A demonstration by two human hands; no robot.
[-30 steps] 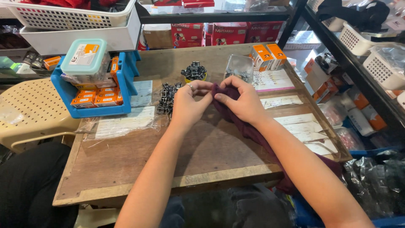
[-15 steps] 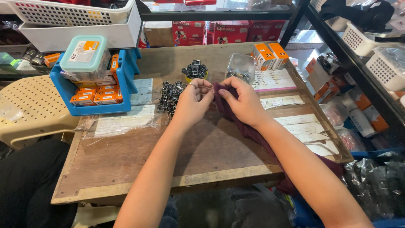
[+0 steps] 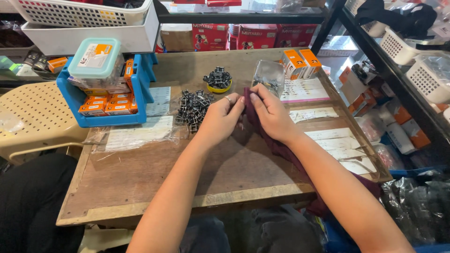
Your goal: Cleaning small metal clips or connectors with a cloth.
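- two hands meet near the middle of the wooden tabletop (image 3: 140,187): the left hand (image 3: 219,119) and right hand (image 3: 271,115) both have fingers pinched together on a dark maroon cloth (image 3: 281,149), fingertips almost touching each other.
- one cloth only; it runs from the fingers under the right forearm and hangs off the tabletop's near right edge.
- one loose heap of small black metal parts (image 3: 193,107) lies just left of the left hand; one yellow dish (image 3: 218,80) piled with the same parts sits behind it.
- one clear plastic bag (image 3: 268,75) stands just beyond the right fingertips; two orange boxes (image 3: 300,63) are at the far right.
- one blue bin (image 3: 75,98) with a lidded tub sits at the far left edge.
- near half of the tabletop is bare wood; paper slips (image 3: 335,147) line the right edge.
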